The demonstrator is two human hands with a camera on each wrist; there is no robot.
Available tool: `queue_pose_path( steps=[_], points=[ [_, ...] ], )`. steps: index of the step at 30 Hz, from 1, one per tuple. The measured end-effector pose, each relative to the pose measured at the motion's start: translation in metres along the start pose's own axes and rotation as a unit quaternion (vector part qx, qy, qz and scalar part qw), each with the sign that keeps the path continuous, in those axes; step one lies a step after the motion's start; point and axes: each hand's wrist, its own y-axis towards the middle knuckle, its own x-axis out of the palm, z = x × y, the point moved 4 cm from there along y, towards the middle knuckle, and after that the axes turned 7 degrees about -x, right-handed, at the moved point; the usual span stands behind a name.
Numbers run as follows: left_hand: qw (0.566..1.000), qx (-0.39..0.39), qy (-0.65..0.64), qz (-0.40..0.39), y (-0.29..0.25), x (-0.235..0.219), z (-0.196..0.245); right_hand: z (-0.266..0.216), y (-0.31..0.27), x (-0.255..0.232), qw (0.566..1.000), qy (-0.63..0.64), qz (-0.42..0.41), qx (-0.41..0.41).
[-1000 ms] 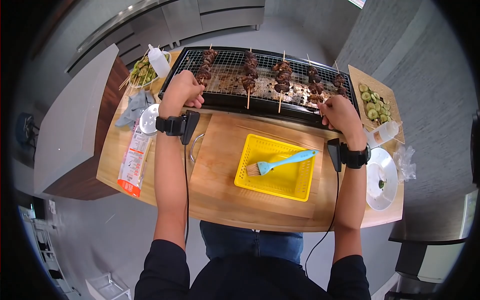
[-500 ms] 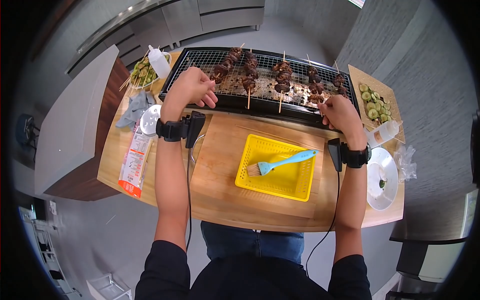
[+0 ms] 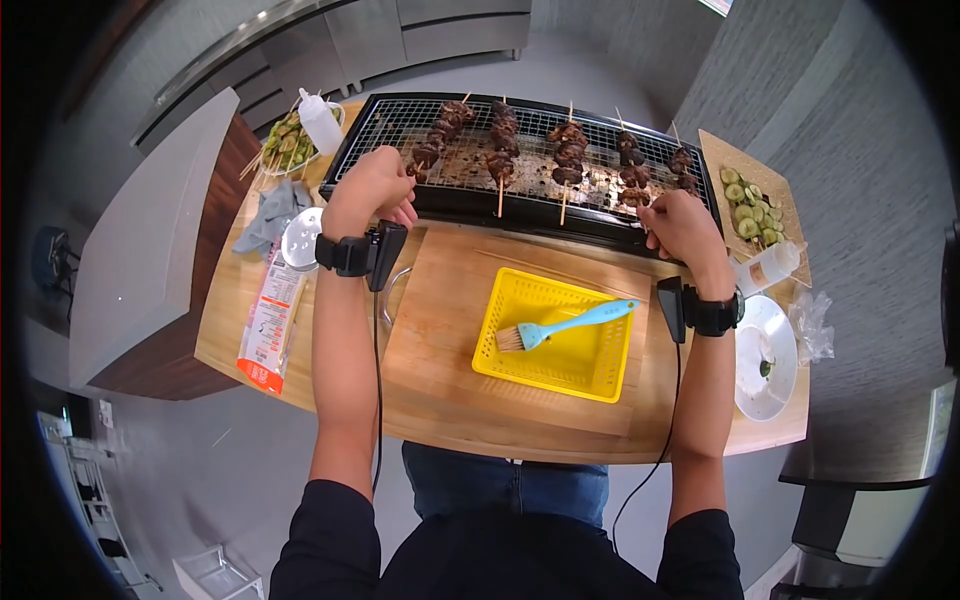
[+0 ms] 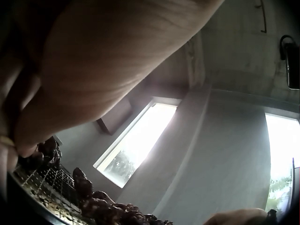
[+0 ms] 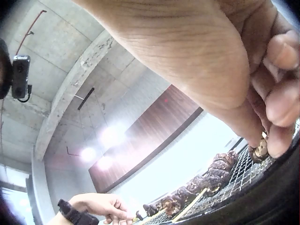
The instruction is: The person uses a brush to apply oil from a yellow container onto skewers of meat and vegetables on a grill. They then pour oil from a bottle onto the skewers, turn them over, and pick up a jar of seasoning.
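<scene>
My left hand [image 3: 375,188] is at the grill's near left edge, pinching the wooden stick of the leftmost meat skewer [image 3: 440,135]. That skewer slants over the grate, its top leaning right. In the left wrist view the thumb and fingertips meet on a pale stick end [image 4: 6,140], close by dark meat [image 4: 49,152]. At the near right edge my right hand [image 3: 685,228] pinches the near end of the skewer second from the right [image 3: 630,165]. A browned piece [image 5: 259,151] shows beside those fingertips in the right wrist view.
Other skewers [image 3: 568,155] lie on the black grill [image 3: 470,207]. Before it, a yellow basket [image 3: 487,340] holding a blue basting brush [image 3: 580,318] sits on a cutting board [image 3: 430,330]. Vegetable skewers [image 3: 290,140], squeeze bottles [image 3: 320,125] and a white plate [image 3: 752,395] stand around.
The left hand shifted right with the leftmost skewer, then came slightly back left and down, so the skewer now slants more and lies right of its former spot. The right hand stayed put.
</scene>
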Motion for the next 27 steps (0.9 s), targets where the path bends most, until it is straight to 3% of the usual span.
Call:
queue_pose_path(
  steps=[13,15,22,27],
  points=[
    [0.999,-0.020,-0.019,0.026,0.005,-0.002,-0.012,-0.001,-0.001,0.002,1.000,0.023,0.008,-0.014],
    [0.996,0.015,-0.040,0.076,0.002,-0.004,-0.016,-0.002,-0.001,0.002,1.000,0.023,0.006,-0.015],
    [0.999,-0.018,0.002,0.043,0.013,-0.006,-0.018,0.001,0.001,0.001,1.000,0.015,0.012,-0.011],
    [0.997,-0.020,0.012,0.077,0.008,-0.010,-0.018,0.000,0.001,0.001,0.999,0.025,0.013,-0.027]
  ],
)
